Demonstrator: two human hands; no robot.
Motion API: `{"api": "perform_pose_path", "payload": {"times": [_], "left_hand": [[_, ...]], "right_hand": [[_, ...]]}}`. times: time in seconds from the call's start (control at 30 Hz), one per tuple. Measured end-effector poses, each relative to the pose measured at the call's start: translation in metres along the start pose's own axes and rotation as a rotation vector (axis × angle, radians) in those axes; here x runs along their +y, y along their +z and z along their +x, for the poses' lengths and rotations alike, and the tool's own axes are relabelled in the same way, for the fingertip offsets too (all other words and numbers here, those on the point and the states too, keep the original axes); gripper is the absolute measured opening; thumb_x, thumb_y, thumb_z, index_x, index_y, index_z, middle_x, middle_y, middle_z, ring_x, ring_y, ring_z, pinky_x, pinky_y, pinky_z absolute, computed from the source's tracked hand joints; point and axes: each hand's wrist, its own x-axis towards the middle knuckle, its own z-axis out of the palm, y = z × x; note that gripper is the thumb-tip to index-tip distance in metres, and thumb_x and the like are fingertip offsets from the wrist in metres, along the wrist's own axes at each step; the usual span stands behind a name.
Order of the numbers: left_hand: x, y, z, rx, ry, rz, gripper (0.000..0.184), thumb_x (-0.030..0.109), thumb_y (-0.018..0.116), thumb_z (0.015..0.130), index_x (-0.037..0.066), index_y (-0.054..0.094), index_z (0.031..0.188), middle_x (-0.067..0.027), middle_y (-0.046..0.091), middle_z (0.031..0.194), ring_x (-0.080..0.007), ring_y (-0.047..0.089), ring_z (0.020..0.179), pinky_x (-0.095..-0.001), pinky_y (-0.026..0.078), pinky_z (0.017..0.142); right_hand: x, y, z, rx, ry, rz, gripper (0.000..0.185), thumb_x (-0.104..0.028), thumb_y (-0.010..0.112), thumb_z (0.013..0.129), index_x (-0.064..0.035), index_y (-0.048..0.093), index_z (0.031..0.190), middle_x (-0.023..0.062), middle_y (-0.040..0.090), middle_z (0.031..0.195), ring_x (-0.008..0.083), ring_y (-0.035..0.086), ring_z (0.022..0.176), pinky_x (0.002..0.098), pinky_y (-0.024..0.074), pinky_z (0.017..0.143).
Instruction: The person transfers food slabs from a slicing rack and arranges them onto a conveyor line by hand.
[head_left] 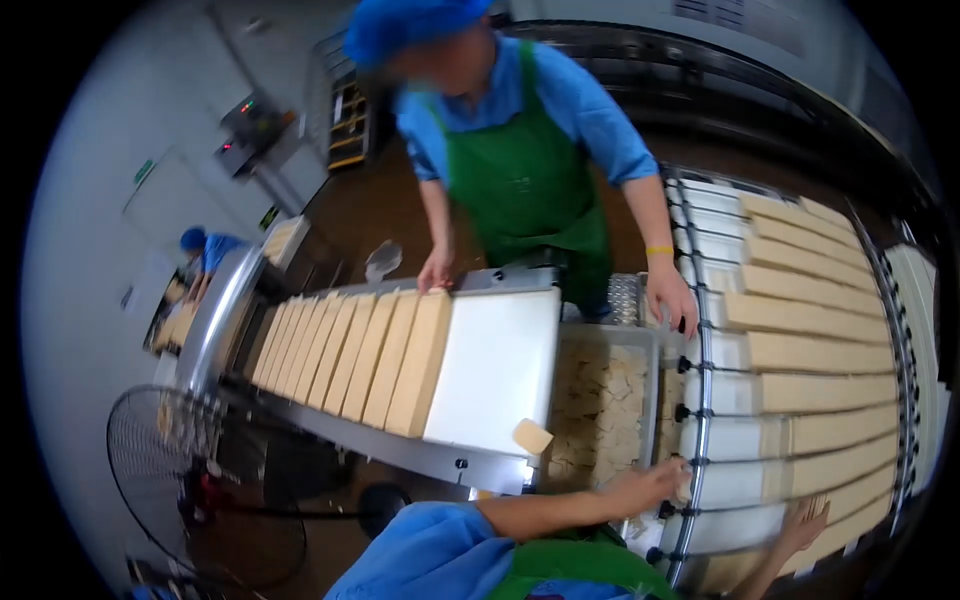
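Observation:
My left hand (645,487) reaches across to the near-left rail of the rack conveyor (705,400). Its fingers are curled around something small and pale that I cannot make out. Further right, my right hand (803,528) lies on the near rows with its fingers stretched out, against a long cream-coloured row (845,515) of what look like stacked biscuits. More such rows (820,355) lie side by side in the lanes beyond. Left of my left hand, a single square biscuit (532,436) sits at the end of the white belt (495,360).
A grey bin (652,400) of broken biscuits stands between the belts. Several rows (350,350) lie on the left belt. Opposite, a co-worker in a green apron (525,185) has one hand on those rows, another near the rack. A fan (205,490) stands lower left.

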Motion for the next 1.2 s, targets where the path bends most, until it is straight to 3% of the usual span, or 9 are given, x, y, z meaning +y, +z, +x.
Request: {"api": "perform_pose_path", "payload": {"times": [0.13, 0.17, 0.3, 0.47, 0.53, 0.63, 0.73, 0.9, 1.2], "left_hand": [[-0.048, -0.028, -0.055, 0.244, -0.412, -0.265, 0.043, -0.007, 0.052, 0.077, 0.006, 0.057, 0.117, -0.0128, 0.047, 0.122, -0.0279, 0.058, 0.099, -0.032, 0.049, 0.084], [-0.056, -0.029, -0.074, 0.396, -0.552, -0.38, 0.043, -0.012, 0.053, 0.074, 0.005, 0.059, 0.114, -0.0139, 0.046, 0.121, -0.0281, 0.057, 0.098, -0.0308, 0.047, 0.085], [-0.061, -0.084, -0.128, 0.558, -0.541, -0.166, 0.037, -0.014, 0.053, 0.076, 0.004, 0.062, 0.107, -0.0153, 0.046, 0.119, -0.0275, 0.057, 0.095, -0.0303, 0.046, 0.083], [-0.081, -0.127, -0.208, 0.768, -0.899, 0.103, 0.028, -0.006, 0.052, 0.079, 0.003, 0.061, 0.104, -0.0182, 0.051, 0.113, -0.0349, 0.055, 0.103, -0.0376, 0.046, 0.088], [-0.089, -0.166, -0.235, 0.897, -0.93, 0.421, 0.025, -0.004, 0.052, 0.082, 0.001, 0.06, 0.105, -0.0189, 0.052, 0.114, -0.0364, 0.054, 0.104, -0.0396, 0.046, 0.088], [-0.099, -0.203, -0.288, 1.095, -1.136, 0.189, 0.028, 0.0, 0.054, 0.084, -0.001, 0.056, 0.111, -0.022, 0.051, 0.116, -0.0392, 0.05, 0.107, -0.0427, 0.042, 0.091], [-0.142, -0.206, -0.355, 1.102, -1.379, 0.329, 0.039, 0.006, 0.058, 0.084, -0.004, 0.048, 0.12, -0.0251, 0.049, 0.117, -0.0414, 0.046, 0.11, -0.0449, 0.038, 0.095], [-0.166, -0.219, -0.381, 0.786, -1.501, 0.224, 0.072, 0.021, 0.074, 0.074, -0.008, 0.037, 0.128, -0.0296, 0.042, 0.122, -0.0442, 0.044, 0.112, -0.0458, 0.037, 0.096], [-0.176, -0.239, -0.354, 0.682, -1.501, 0.083, 0.081, 0.019, 0.082, 0.064, -0.007, 0.035, 0.125, -0.028, 0.041, 0.114, -0.0462, 0.046, 0.104, -0.0467, 0.041, 0.091]], "right_hand": [[-0.078, -0.004, -0.001, -0.1, -0.068, 0.17, 0.053, -0.002, 0.059, 0.084, -0.0018, 0.045, 0.135, 0.0145, 0.054, 0.112, 0.0265, 0.055, 0.092, 0.033, 0.0444, 0.086], [-0.087, 0.009, -0.005, -0.024, -0.191, 0.338, 0.052, -0.005, 0.061, 0.082, -0.0014, 0.048, 0.132, 0.0084, 0.051, 0.086, 0.0208, 0.05, 0.08, 0.0312, 0.0438, 0.081], [-0.194, 0.003, -0.032, -0.393, -0.33, 0.61, 0.06, 0.004, 0.062, 0.075, -0.0002, 0.047, 0.134, 0.0019, 0.053, 0.071, 0.0138, 0.051, 0.07, 0.0295, 0.0458, 0.079], [-0.352, -0.083, -0.155, -0.976, -0.984, 0.927, 0.031, -0.007, 0.071, 0.071, -0.0027, 0.061, 0.101, 0.0067, 0.066, 0.083, 0.0229, 0.062, 0.087, 0.0434, 0.0448, 0.09], [-0.406, -0.131, -0.177, -0.857, -1.409, 0.983, 0.034, -0.027, 0.076, 0.07, -0.0068, 0.063, 0.095, 0.0084, 0.067, 0.092, 0.0288, 0.062, 0.085, 0.046, 0.0444, 0.089], [-0.434, -0.113, -0.205, -0.917, -1.464, 1.243, 0.03, -0.027, 0.066, 0.084, -0.0092, 0.062, 0.108, 0.0113, 0.067, 0.087, 0.0304, 0.064, 0.079, 0.0471, 0.0447, 0.087], [-0.453, -0.083, -0.236, -1.22, -1.337, 0.613, 0.026, -0.024, 0.066, 0.083, -0.0057, 0.065, 0.101, 0.0125, 0.067, 0.089, 0.0329, 0.063, 0.079, 0.0429, 0.0473, 0.083], [-0.472, -0.047, -0.3, -1.507, -1.268, 0.653, 0.019, -0.02, 0.062, 0.085, -0.0055, 0.067, 0.097, 0.0149, 0.067, 0.088, 0.0312, 0.063, 0.079, 0.0377, 0.0494, 0.069], [-0.614, 0.035, -0.431, -1.091, -1.348, 0.603, 0.046, -0.035, 0.058, 0.088, 0.0002, 0.055, 0.118, 0.0195, 0.055, 0.114, 0.0348, 0.05, 0.106, 0.0433, 0.0401, 0.091]]}}
